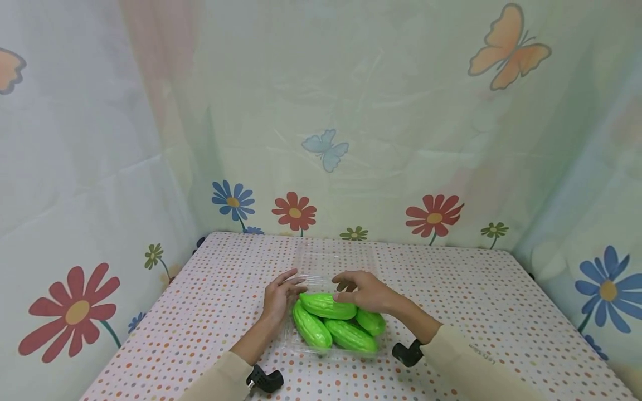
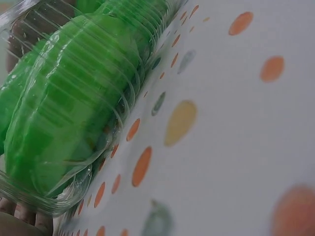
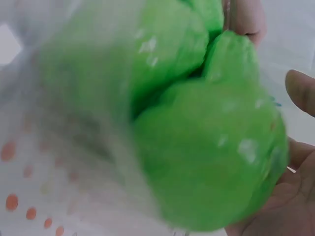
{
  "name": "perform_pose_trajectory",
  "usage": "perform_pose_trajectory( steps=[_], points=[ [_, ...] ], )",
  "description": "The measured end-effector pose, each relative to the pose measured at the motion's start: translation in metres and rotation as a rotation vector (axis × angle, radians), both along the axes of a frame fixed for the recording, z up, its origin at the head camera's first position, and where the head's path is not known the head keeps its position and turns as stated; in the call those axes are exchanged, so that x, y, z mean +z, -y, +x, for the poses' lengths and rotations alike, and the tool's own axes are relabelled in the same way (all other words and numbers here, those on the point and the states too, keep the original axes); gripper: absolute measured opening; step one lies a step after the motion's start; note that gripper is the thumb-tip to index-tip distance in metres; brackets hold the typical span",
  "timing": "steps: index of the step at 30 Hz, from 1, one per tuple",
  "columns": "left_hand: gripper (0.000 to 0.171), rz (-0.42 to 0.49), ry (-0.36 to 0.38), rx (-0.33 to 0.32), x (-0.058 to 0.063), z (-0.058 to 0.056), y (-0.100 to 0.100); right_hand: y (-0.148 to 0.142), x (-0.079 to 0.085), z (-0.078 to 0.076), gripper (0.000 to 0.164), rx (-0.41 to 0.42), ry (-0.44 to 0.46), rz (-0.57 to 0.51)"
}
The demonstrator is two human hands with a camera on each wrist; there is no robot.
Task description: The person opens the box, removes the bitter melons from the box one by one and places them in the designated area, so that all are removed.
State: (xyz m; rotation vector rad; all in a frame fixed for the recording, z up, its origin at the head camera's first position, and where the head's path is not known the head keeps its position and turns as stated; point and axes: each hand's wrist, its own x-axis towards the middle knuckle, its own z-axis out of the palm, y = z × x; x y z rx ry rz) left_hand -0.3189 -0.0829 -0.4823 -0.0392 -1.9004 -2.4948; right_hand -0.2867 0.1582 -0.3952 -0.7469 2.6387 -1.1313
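Observation:
Several bright green bitter melons (image 1: 351,336) lie heaped in a clear plastic box (image 1: 295,345). One of them, the top melon (image 1: 321,306), lies crosswise over the others. My left hand (image 1: 277,298) is at the box's far left side, fingertips by the left end of the top melon. My right hand (image 1: 370,292) hovers over the right end of that melon, with fingers loosely bent and thumb close to its skin. In the right wrist view the thumb and palm (image 3: 280,209) stand apart beside a melon (image 3: 211,152). The ribbed box wall (image 2: 123,93) shows in the left wrist view.
The box's transparent lid (image 1: 337,257) lies folded back behind the melons. A dotted cloth (image 1: 451,301) covers the table, and flower-printed curtains (image 1: 381,184) hang at the back and both sides. Each wrist carries a small black camera (image 1: 408,353).

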Motion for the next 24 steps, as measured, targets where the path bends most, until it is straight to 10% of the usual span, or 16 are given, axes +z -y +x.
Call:
perform_pose_trajectory(
  steps=[24],
  points=[
    [0.048,0.043,0.002,-0.008,-0.002,-0.001,0.002,0.023,-0.011,0.008,0.048,0.115,-0.141,0.193]
  ],
)
